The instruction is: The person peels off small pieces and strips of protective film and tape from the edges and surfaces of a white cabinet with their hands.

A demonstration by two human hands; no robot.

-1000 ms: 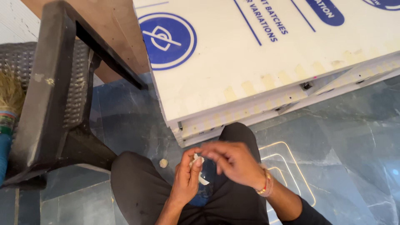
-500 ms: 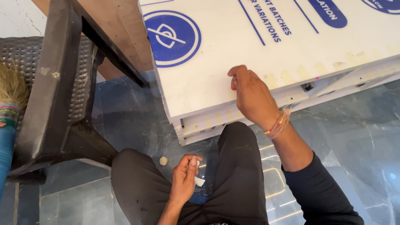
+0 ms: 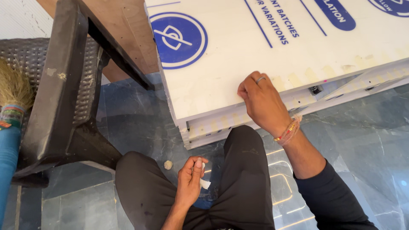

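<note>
I judge the tape-stripping partly done: yellowish strips of masking tape point(image 3: 298, 79) remain along the near edge of the white printed panel point(image 3: 221, 85). My right hand point(image 3: 263, 102) rests fingers curled on that edge, pinching at the tape. My left hand point(image 3: 190, 181) hovers between my knees, closed on a small white scrap point(image 3: 205, 183).

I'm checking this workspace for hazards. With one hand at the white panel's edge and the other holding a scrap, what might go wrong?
1. The right hand presses at the edge of the large white printed panel, which overhangs the knees; it might slip or tip.
2. The small white paper scrap, pinched in the left hand, could drop onto the dark glossy tiled floor, where a small beige crumpled lump already lies.
</note>
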